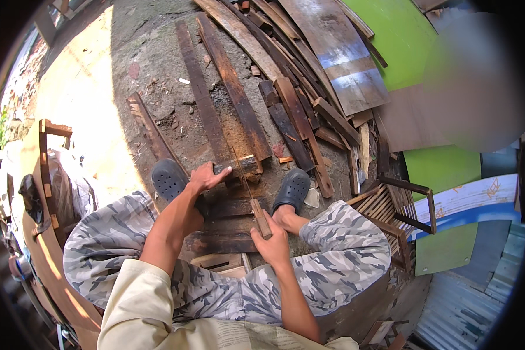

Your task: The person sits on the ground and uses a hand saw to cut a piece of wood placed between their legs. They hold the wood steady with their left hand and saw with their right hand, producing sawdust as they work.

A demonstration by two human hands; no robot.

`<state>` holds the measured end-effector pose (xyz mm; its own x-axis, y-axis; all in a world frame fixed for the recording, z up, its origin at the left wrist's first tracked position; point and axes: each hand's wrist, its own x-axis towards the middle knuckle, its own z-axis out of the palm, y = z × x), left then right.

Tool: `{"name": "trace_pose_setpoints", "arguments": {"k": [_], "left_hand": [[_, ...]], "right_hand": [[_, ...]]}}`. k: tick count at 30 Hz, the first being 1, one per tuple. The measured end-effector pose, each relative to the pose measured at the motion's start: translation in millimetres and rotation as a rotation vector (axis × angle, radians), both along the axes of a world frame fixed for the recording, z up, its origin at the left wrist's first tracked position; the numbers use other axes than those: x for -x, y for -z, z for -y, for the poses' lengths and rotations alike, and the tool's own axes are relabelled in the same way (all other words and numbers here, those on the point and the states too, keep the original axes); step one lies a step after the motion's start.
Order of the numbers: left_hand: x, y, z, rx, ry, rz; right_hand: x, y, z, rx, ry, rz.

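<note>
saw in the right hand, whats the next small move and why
Probably a short, steady stroke of the saw: the right hand grips it, it lies across the dark wood piece, and the left hand seems to steady that piece.

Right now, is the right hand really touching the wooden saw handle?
Touching. The head view shows the right hand closed around the near end of the wooden saw handle, with no gap between them.

Sunlight [79, 111] floods the left of the rough grey floor [151, 46]; rightward are a slatted chair [413, 186], green panels [411, 49] and corrugated metal [458, 312].
</note>
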<state>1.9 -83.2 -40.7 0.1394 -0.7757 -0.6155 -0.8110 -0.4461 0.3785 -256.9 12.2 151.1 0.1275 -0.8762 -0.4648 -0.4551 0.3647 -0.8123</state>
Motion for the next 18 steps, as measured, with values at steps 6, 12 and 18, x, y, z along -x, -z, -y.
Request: {"name": "trace_pose_setpoints", "arguments": {"k": [6, 12, 18], "left_hand": [[24.9, 0.3, -21.0, 0.124, -0.321, 0.146], [21.0, 35.0, -31.4, 0.772, -0.313, 0.288], [29.6, 30.8, -41.4, 0.690, -0.132, 0.267]], "right_hand": [[-7.0, -21.0, -0.8, 0.025, -0.073, 0.076], [-7.8, -2.1, -2.0, 0.172, -0.102, -0.064], [-4.0, -3.0, -1.8, 0.157, -0.078, -0.020]]}}
